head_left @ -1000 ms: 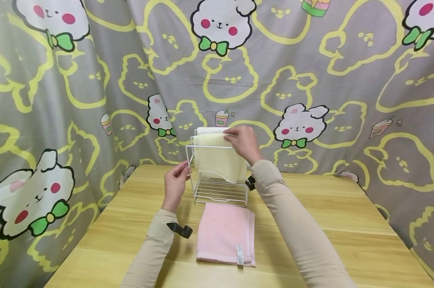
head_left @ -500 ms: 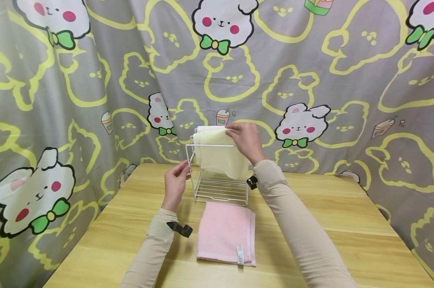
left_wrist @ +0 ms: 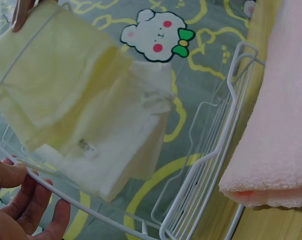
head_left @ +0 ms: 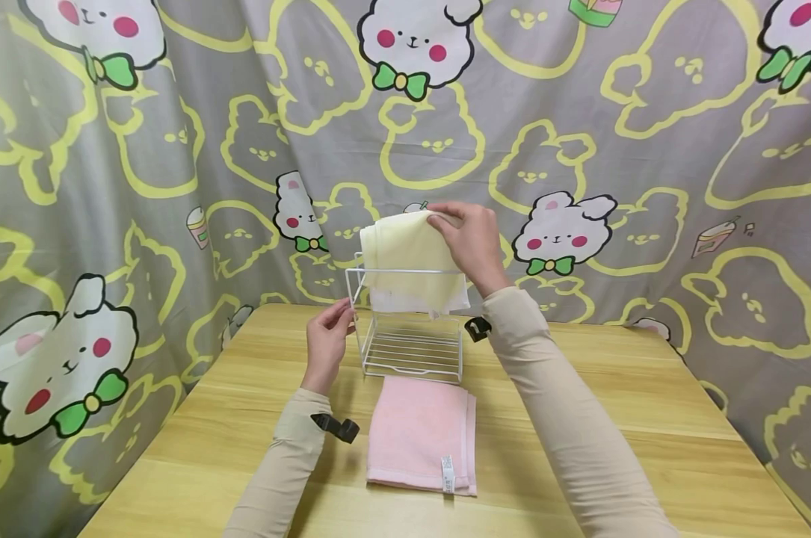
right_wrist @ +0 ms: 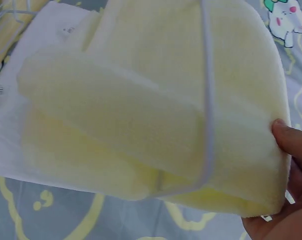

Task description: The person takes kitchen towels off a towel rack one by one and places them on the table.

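My right hand (head_left: 472,239) pinches the top edge of a folded pale yellow towel (head_left: 408,246), thumb on the near face. The towel hangs partly behind the top front bar of a small white wire rack (head_left: 405,270). Below its lower edge shows a white towel (head_left: 405,302), which in the left wrist view carries a small printed label (left_wrist: 86,147). My left hand (head_left: 327,340) holds the rack's left side wire between thumb and fingers. In the right wrist view the yellow towel (right_wrist: 136,115) fills most of the picture, a rack wire crossing in front of it.
A folded pink towel (head_left: 418,433) with a white tag lies on the wooden table (head_left: 580,448) in front of the rack. Slatted wires form the rack's lower shelf (head_left: 412,359). A patterned grey curtain (head_left: 566,112) hangs behind and beside the table.
My right hand has risen with the yellow towel, whose top now stands well above the rack's front bar. The white towel's lower edge has come into sight. The left hand stays put.
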A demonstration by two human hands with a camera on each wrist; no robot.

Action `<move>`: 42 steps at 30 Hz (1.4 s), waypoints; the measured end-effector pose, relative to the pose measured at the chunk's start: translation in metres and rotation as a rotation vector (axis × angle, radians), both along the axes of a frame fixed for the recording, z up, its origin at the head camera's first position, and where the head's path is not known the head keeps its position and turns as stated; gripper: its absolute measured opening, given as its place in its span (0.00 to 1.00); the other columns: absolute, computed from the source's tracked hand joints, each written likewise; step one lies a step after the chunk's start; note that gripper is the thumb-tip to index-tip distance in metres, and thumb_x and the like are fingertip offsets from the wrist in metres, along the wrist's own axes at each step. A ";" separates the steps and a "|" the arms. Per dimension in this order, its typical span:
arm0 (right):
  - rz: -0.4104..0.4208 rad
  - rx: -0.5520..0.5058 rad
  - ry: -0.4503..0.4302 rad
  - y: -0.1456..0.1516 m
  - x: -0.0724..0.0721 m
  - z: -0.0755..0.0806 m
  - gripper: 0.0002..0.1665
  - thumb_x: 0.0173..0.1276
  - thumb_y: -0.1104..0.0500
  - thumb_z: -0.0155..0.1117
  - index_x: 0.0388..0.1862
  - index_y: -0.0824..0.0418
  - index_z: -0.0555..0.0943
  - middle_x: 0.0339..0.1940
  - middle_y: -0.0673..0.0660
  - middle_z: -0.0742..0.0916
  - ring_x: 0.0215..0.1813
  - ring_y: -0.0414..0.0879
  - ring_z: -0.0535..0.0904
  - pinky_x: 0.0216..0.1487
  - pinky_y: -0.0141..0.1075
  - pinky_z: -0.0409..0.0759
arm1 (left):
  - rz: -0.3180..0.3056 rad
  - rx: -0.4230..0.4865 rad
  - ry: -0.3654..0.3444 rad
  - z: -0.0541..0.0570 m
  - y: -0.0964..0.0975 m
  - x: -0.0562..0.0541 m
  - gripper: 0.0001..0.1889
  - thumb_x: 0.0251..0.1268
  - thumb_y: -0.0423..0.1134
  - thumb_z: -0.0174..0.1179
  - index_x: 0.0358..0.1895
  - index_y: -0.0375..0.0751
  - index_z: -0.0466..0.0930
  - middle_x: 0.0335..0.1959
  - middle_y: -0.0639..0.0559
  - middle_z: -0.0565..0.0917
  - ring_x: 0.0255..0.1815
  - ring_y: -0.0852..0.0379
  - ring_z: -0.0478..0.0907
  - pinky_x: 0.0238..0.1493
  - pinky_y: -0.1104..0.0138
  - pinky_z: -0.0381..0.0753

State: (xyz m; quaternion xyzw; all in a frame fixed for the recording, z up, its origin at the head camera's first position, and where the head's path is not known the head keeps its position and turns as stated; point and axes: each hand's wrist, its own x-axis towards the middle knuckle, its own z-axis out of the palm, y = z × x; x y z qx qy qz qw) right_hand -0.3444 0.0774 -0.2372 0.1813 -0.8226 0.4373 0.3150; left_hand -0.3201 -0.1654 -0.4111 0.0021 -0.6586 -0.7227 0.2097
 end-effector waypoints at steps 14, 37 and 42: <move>0.055 -0.137 0.031 0.010 0.026 0.005 0.13 0.68 0.56 0.74 0.50 0.55 0.91 0.48 0.53 0.92 0.55 0.42 0.86 0.54 0.37 0.85 | 0.003 0.005 0.005 0.000 0.001 -0.001 0.15 0.72 0.29 0.62 0.59 0.30 0.83 0.42 0.53 0.87 0.43 0.55 0.85 0.42 0.72 0.89; 0.078 -0.272 0.182 0.027 0.077 -0.008 0.11 0.66 0.59 0.76 0.47 0.56 0.91 0.44 0.51 0.92 0.45 0.36 0.87 0.46 0.26 0.84 | 0.005 -0.003 0.010 -0.002 0.000 -0.002 0.16 0.73 0.29 0.62 0.60 0.27 0.81 0.40 0.54 0.87 0.40 0.61 0.85 0.43 0.72 0.89; 0.084 -0.281 0.171 0.032 0.088 -0.015 0.12 0.65 0.60 0.76 0.48 0.58 0.91 0.44 0.52 0.92 0.44 0.34 0.87 0.48 0.26 0.85 | -0.001 0.000 0.011 -0.003 0.001 -0.001 0.16 0.73 0.29 0.62 0.60 0.28 0.82 0.40 0.54 0.87 0.40 0.62 0.84 0.44 0.71 0.89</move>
